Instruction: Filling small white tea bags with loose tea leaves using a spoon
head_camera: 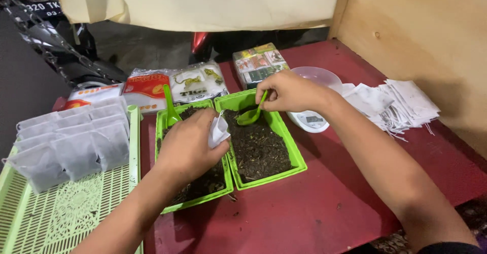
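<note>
My left hand (186, 145) holds a small white filter bag (218, 131) above the gap between two green trays. My right hand (289, 91) grips a green plastic spoon (251, 114), its bowl resting on the dark loose tea in the right green tray (297, 155). The left green tray (161, 127) also holds dark tea and a second green spoon (170, 109) standing in it at the far end.
A pale green slatted tray (66, 208) at left carries rows of filled white bags (71, 142). Behind the trays lie tea packets (172, 84) and a box of packets (257, 61). A white scale with a clear bowl (317, 99) and a pile of blank bags (393, 104) sit at right on the red table.
</note>
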